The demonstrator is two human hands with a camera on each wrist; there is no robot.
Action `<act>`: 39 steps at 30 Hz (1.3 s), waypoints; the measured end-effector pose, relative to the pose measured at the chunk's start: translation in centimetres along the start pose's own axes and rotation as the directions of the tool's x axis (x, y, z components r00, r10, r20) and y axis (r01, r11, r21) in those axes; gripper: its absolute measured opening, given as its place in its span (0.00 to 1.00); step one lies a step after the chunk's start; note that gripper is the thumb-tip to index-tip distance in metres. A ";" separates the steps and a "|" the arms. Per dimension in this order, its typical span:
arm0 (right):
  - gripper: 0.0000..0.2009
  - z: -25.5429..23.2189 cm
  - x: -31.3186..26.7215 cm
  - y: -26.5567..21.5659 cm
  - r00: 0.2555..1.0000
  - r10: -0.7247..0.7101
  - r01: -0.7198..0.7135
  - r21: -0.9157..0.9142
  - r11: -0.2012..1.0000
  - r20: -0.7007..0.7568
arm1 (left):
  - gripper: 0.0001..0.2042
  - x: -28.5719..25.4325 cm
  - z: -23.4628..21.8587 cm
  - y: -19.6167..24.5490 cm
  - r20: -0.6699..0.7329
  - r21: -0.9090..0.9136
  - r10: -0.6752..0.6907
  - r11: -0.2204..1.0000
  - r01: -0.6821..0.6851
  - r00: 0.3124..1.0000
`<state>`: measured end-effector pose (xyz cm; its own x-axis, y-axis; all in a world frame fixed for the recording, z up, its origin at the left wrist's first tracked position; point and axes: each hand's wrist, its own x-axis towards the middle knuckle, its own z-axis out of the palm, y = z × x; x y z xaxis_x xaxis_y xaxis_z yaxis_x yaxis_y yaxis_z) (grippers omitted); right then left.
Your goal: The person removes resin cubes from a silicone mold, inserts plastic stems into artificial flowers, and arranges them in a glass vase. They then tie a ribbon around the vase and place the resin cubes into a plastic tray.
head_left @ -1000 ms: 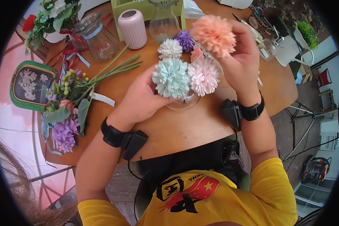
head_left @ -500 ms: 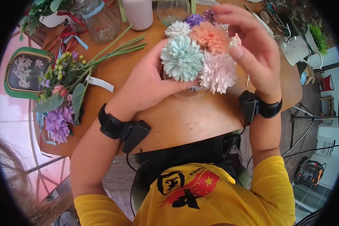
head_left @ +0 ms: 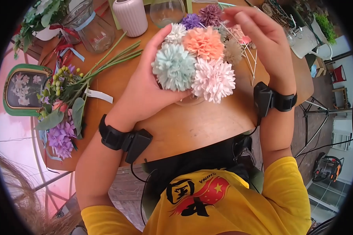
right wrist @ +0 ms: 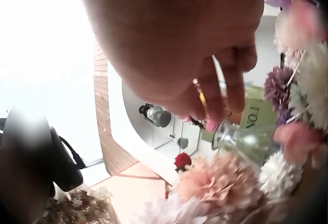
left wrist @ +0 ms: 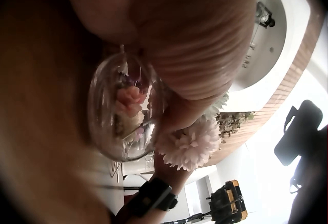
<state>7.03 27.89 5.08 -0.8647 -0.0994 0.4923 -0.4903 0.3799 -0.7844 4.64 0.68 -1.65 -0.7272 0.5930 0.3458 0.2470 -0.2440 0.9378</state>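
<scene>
My left hand [head_left: 139, 88] curls round a round glass vase [left wrist: 125, 150], its thumb along the near side under the blooms. Over the rim crowd a pale blue pompom flower [head_left: 173, 66], an orange one [head_left: 204, 42], a pale pink one [head_left: 213, 80] and a small white one [head_left: 176, 33]. Beyond them show a purple flower [head_left: 191, 21] and a mauve flower [head_left: 210, 15]. To the right of the bunch, my right hand [head_left: 264, 43] is raised with loosely bent fingers, fingertips near the mauve flower in the head view. The right wrist view shows nothing held in it.
Thin white stems [head_left: 250, 58] and a beige flower [head_left: 233, 51] are right of the bunch. A pink ribbed vase [head_left: 130, 17] and clear glass vase [head_left: 166, 13] stand behind. Loose flowers [head_left: 61, 135] and a green-framed picture [head_left: 12, 102] lie left.
The orange flower has left my right hand and now sits among the other blooms. My right hand has moved right, away from it. The left hand keeps holding the vase.
</scene>
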 end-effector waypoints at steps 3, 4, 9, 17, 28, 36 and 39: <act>0.14 -1.1 -0.4 0.8 0.985 0.165 -0.129 -0.448 0.885 0.042 | 0.56 -0.1 -0.2 0.3 0.088 0.035 0.003 0.999 -0.006 0.996; 0.16 -1.2 -0.5 1.1 0.967 0.249 -0.202 -0.426 0.882 0.057 | 0.56 -0.1 -0.3 0.2 0.107 0.093 0.037 0.995 -0.047 0.994; 0.24 -1.6 -1.8 1.1 0.928 0.330 -0.149 -0.644 0.750 0.170 | 0.57 0.0 -0.8 0.2 0.188 0.286 0.125 0.942 -0.176 0.974; 0.23 -0.9 -2.0 1.4 0.910 0.373 -0.171 -0.655 0.736 0.181 | 0.48 -0.2 -0.5 0.3 0.167 0.254 0.188 0.940 -0.227 0.968; 0.19 -1.2 -1.6 -2.2 0.953 0.295 -0.234 -0.436 0.869 0.076 | 0.54 -0.2 -0.5 0.8 0.168 0.312 0.112 0.936 -0.161 0.979; 0.13 -0.5 -0.7 -2.3 0.938 0.302 -0.305 0.005 0.952 -0.169 | 0.54 -0.2 -0.1 1.1 0.079 0.317 0.109 0.940 -0.128 0.991; 0.11 -0.5 -0.5 -2.9 0.939 0.188 -0.230 -0.117 0.966 -0.287 | 0.53 -0.2 0.1 0.9 0.025 0.266 0.067 0.961 -0.072 0.997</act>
<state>8.94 27.31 7.34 -0.8731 0.2426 0.4230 -0.2625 0.4972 -0.8269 5.06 0.40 -0.91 -0.6926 0.5944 0.4088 0.4600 -0.0727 0.8850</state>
